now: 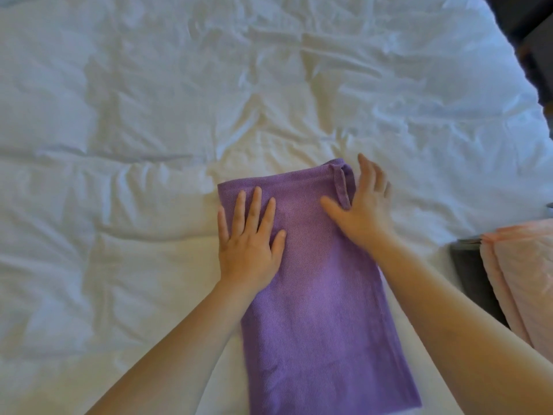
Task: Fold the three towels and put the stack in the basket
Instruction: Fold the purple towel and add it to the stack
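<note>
From my seat I see the purple towel (314,295) lying on the white duvet (149,115), already folded into a long narrow strip that runs from the bottom edge of the view up to the middle. The left hand (248,250) lies flat on its far left part, fingers straight and spread, pressing the cloth down and gripping nothing. The right hand (362,211) is open too, fingers straight, thumb on the cloth, at the far right edge just beside the small hanging loop (341,187); it is a little blurred, so I cannot say how firmly it bears down.

I judge the towel light, thin and limp: it will sag if lifted from a single point, and it will slide easily on the smooth duvet, which itself gives under pressure. For the next fold I would take it by the two corners of one short end, pinching through all layers so that they do not shear apart, and lay that end over the other.

At the right edge a folded pink towel (526,280) rests on a dark grey thing (469,274); what that is I cannot tell
</note>
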